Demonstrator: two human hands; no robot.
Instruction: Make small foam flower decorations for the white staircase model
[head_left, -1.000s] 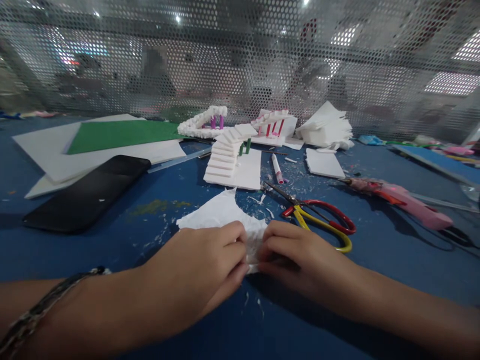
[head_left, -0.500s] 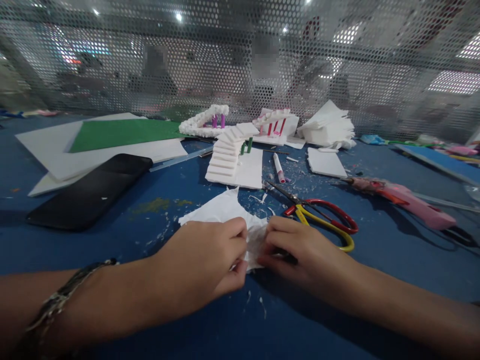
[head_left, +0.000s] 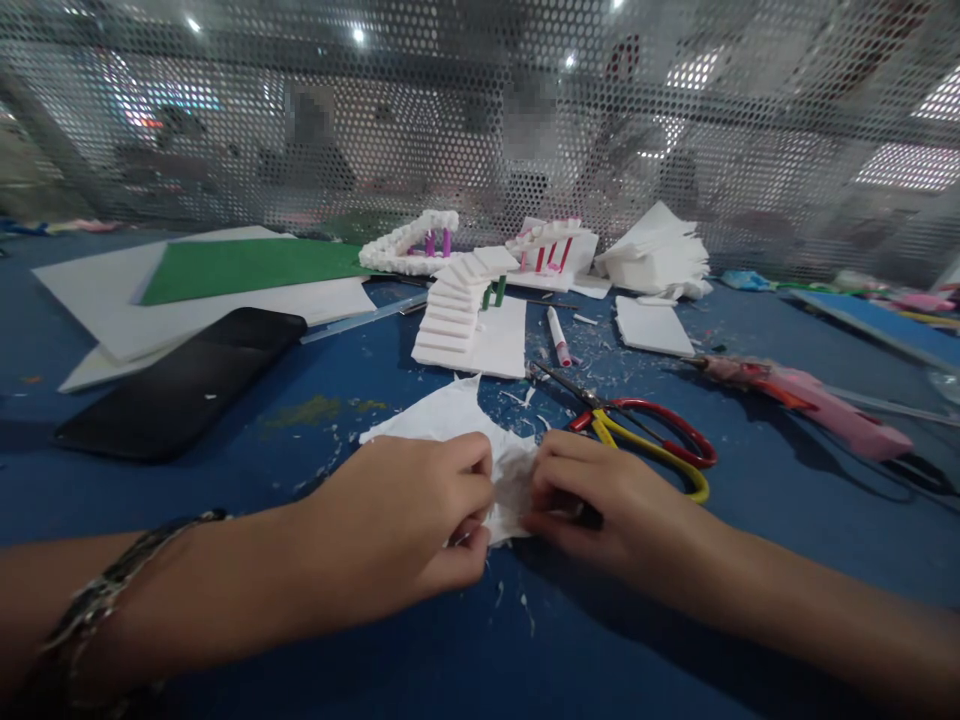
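Between my two hands a crumpled white tissue (head_left: 450,412) lies low over the blue table. My left hand (head_left: 427,510) is closed with its fingertips pinching the tissue's near part; the thumb is curled underneath. On the other side my right hand (head_left: 600,490) grips the tissue's right edge, fingers bent inward. What else the fingertips may hold is hidden. Just beyond my right hand rest scissors (head_left: 600,412) with one red and one yellow handle. Past the tissue stands a small white model staircase (head_left: 454,310) with green posts on a white base.
A black phone (head_left: 187,385) lies at left, near white sheets and a green sheet (head_left: 255,268). A pink glue gun (head_left: 825,405) is at right. A marker (head_left: 559,337), two more models and a tissue stack (head_left: 656,255) stand before a perforated metal screen (head_left: 450,120).
Both hands stay on the tissue, almost in the same place. My left hand's fingers and thumb have shifted very slightly.
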